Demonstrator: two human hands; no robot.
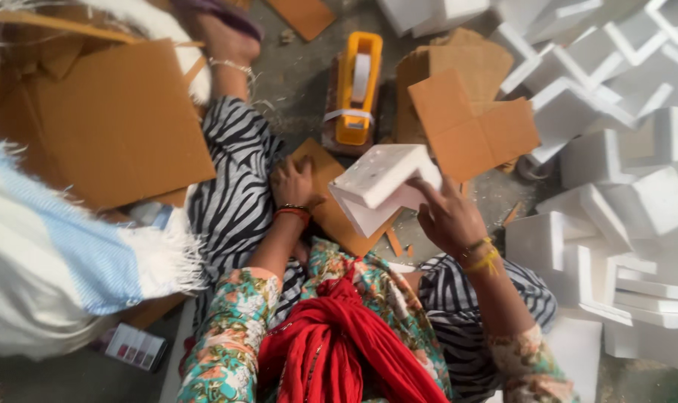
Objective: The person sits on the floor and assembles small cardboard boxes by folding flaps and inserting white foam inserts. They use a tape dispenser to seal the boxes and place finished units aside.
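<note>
Left hand (293, 183) is pressing, fingers curled, on a brown cardboard piece (331, 213) lying on the floor (294, 82). Right hand (447, 216) is pinching a white foam corner block (380, 186), holding it tilted above that cardboard. Risk: brittle foam could crumble under a tight pinch. Block: angular, matte, speckled. Yellow tape dispenser (356, 86) is standing beyond.

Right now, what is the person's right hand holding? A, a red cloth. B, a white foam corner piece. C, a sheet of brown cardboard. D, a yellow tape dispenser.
B: the right hand grips a white foam corner piece from its right side, while the yellow tape dispenser stands apart on the floor further ahead, untouched.
</note>
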